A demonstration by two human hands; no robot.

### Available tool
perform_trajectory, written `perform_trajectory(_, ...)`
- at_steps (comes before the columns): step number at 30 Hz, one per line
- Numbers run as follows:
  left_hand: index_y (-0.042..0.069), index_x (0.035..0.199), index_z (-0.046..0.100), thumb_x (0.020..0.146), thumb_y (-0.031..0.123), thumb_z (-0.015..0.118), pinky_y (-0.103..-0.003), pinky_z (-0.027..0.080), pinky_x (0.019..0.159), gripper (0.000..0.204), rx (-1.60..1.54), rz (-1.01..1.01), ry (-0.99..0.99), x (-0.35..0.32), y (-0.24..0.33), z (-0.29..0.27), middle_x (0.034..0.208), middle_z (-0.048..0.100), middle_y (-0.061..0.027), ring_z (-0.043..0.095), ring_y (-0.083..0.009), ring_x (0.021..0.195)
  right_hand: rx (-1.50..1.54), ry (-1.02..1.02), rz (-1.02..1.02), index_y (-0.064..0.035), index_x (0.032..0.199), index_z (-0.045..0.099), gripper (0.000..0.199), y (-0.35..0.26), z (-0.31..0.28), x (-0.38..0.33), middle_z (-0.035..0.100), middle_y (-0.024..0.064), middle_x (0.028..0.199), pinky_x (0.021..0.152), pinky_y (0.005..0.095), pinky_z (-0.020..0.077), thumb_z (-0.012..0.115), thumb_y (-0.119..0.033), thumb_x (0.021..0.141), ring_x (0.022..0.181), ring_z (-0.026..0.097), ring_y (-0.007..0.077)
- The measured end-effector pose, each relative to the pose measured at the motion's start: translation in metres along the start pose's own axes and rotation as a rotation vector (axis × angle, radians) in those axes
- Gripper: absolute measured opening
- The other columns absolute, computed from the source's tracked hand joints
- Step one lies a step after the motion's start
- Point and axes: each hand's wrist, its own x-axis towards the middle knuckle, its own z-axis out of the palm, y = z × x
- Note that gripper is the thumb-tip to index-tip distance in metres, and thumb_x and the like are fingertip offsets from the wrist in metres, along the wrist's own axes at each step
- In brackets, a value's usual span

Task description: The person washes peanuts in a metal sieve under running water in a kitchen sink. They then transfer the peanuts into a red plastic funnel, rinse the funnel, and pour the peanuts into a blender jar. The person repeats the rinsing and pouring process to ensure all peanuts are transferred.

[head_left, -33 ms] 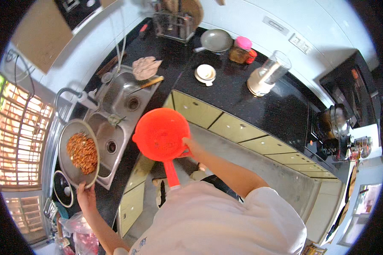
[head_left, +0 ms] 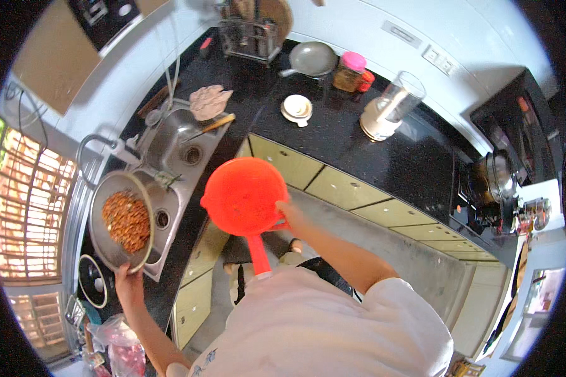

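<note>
Right hand: the right hand (head_left: pixel 290 215) grips the rim of a red-orange plastic colander (head_left: pixel 244 196), fingers curled over its edge, held in the air above the gap between counter and floor.
Colander direction: its long axis runs from bowl to handle; the bowl sits away from the person and the straight handle points back toward their chest.
Left hand: the left hand (head_left: pixel 127 281) is closed on the near edge of a round metal pan (head_left: pixel 110 246), held over the sink.
Pan contents: a heap of reddish-brown food (head_left: pixel 126 220) lies in the pan.
Sink: a steel double sink (head_left: pixel 177 146) with a curved tap (head_left: pixel 93 151) beside it; a utensil with a wooden handle rests across the far basin.
Counter: a black stone worktop (head_left: pixel 333 141) carries a white blender (head_left: pixel 390 107), a pink-lidded jar (head_left: pixel 349 70), a small white dish (head_left: pixel 296 108) and a grey frying pan (head_left: pixel 311 59).
Room: pale yellow cabinet doors under the counter, grey floor, a barred window at the person's left.
</note>
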Motion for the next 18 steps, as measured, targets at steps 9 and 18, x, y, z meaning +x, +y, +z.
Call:
perform_trajectory(9, -0.003, 0.122, 0.042, 0.085, 0.002, 0.052, -0.043, 0.049, 0.094, 0.039, 0.124, -0.258, -0.131, 0.045, -0.098, 0.278, 0.118, 0.053, -0.0178, 0.055, -0.0295, 0.110, 0.205, 0.370, -0.222, -0.0146, 0.139, 0.033, 0.075, -0.061, -0.193, -0.119, 0.046, 0.0117, 0.132, 0.086, 0.0557, 0.0489, 0.053, -0.033, 0.070, 0.116, 0.051, 0.0313)
perform_trajectory(18, 0.004, 0.130, 0.035, 0.084, 0.004, 0.050, -0.047, 0.050, 0.091, 0.049, 0.409, -0.347, -0.670, 0.081, -0.154, 0.478, 0.122, 0.051, -0.0124, 0.054, -0.0306, 0.112, 0.333, 0.727, -0.369, -0.0136, 0.133, 0.040, 0.058, -0.072, -0.304, -0.144, 0.055, 0.0093, 0.125, 0.085, 0.0529, 0.0500, 0.044, -0.045, 0.085, 0.111, 0.056, 0.0300)
